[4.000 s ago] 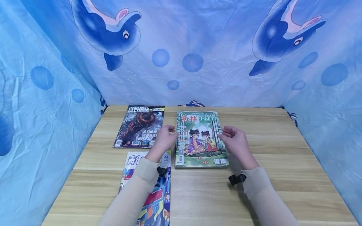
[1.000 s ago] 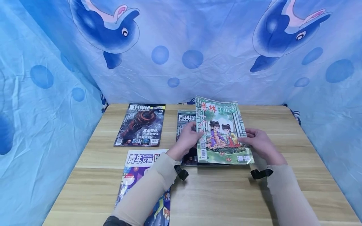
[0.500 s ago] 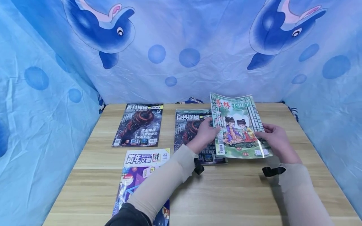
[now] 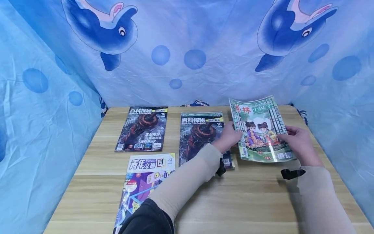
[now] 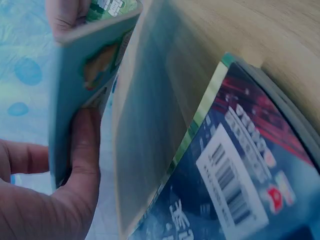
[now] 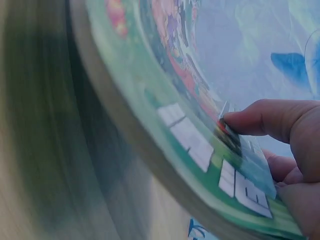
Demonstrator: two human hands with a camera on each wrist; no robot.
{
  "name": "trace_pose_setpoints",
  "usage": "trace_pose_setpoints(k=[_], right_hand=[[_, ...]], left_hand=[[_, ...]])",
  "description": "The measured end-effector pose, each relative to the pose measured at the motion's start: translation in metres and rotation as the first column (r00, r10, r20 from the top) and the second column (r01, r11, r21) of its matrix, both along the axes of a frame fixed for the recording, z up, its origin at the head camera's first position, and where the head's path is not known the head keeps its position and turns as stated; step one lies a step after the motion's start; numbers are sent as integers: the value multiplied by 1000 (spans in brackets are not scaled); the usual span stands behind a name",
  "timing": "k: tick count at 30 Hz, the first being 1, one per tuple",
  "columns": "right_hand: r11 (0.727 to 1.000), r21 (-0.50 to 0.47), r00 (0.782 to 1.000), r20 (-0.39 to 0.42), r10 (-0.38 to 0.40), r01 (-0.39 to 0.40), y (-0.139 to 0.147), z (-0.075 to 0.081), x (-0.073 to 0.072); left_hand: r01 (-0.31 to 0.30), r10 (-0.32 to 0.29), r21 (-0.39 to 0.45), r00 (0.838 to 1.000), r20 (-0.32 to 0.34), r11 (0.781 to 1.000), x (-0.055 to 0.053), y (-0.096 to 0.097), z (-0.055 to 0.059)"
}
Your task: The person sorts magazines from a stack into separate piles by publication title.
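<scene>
A green magazine [image 4: 261, 133] with two cartoon children on its cover is held up over the right part of the table, its sheets slightly bowed. My left hand [image 4: 229, 136] pinches its left edge, and my right hand [image 4: 301, 144] grips the right edge with the thumb on the cover. In the left wrist view the left thumb and fingers lie on opposite faces of the magazine [image 5: 80, 100]. The right wrist view shows the right thumb [image 6: 260, 117] pressing on the cover. To its left, a dark magazine [image 4: 195, 136] tops a stack, with a green edge showing beneath it.
Another dark magazine [image 4: 143, 130] with the same cover lies at the back left of the wooden table [image 4: 233, 208]. In front of it is a purple and white magazine [image 4: 146, 178], partly covered by my left sleeve. A blue dolphin-print cloth [image 4: 187, 39] surrounds the table's back and sides.
Both hands have lifted the green magazine off the middle stack and carried it right, uncovering the dark magazine below. In the last half second it has shifted further right.
</scene>
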State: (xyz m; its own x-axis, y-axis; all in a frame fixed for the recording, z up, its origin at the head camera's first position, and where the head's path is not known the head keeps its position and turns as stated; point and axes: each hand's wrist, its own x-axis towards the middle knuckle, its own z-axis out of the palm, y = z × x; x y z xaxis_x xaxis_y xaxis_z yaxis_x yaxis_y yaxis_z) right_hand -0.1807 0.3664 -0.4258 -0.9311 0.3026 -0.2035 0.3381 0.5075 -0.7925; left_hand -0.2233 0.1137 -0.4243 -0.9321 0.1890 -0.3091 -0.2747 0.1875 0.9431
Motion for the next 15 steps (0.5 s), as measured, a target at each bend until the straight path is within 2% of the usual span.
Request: trace_pose_setpoints(k=[2, 9, 12, 15], right_hand=[[1000, 17, 1000, 12, -4, 3, 5, -2, -1], [999, 46, 1000, 26, -5, 3, 22, -7, -9], [997, 72, 1000, 28, 11, -13, 27, -9, -13], [995, 95, 999, 37, 24, -28, 32, -11, -17]], left_hand=[[3, -3, -8, 1000, 13, 1000, -2, 7, -2], [33, -38, -203, 999, -21, 979, -8, 28, -12], [33, -36, -205, 999, -12, 978, -10, 36, -14], [50, -59, -225, 998, -35, 973, -11, 41, -17]])
